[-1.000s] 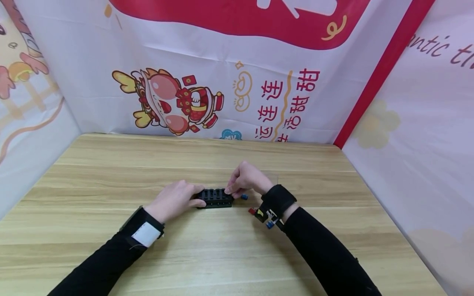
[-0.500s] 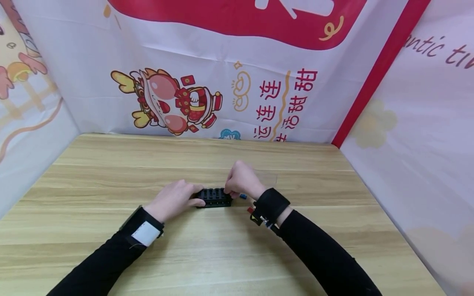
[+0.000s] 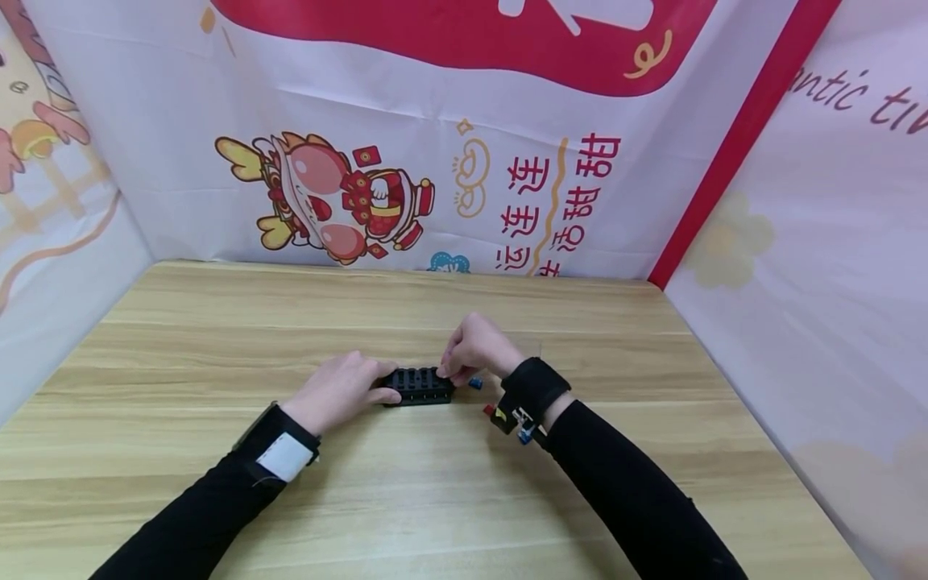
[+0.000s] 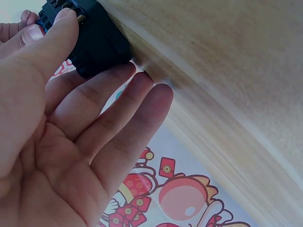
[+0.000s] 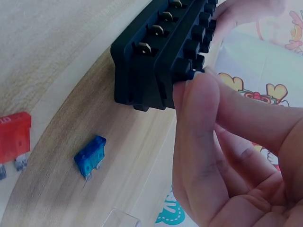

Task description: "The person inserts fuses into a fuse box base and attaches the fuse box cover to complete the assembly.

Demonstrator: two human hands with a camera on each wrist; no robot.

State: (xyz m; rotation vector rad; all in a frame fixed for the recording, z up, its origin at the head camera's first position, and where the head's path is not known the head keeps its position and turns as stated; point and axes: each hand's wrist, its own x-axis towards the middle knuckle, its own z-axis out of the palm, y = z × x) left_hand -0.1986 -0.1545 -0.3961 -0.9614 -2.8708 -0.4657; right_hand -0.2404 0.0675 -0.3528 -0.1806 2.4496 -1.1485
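A black fuse block (image 3: 419, 387) with a row of slots lies on the table. My left hand (image 3: 341, 391) grips its left end, thumb on the near side and fingers behind, as the left wrist view shows. At the block's right end my right hand (image 3: 480, 352) pinches a small blade fuse against the last slot. Thumb and fingertips hide most of that fuse; a bluish bit (image 5: 194, 74) shows in the right wrist view. Brass terminals (image 5: 157, 30) line one side of the block. Beside the right hand lies a loose blue blade fuse (image 5: 91, 156), touched by neither hand.
A red blade fuse (image 5: 14, 137) lies on the wooden table (image 3: 406, 499) near the right wrist. Small yellow (image 3: 500, 415) and blue pieces (image 3: 525, 435) show by the wrist strap. A clear plastic piece (image 5: 120, 218) lies behind the right hand. Printed cloth walls (image 3: 406, 97) enclose the table.
My right wrist turned slightly and came partly back, its fingertips staying at the block's right end. The left hand and the fuse block have kept their place.
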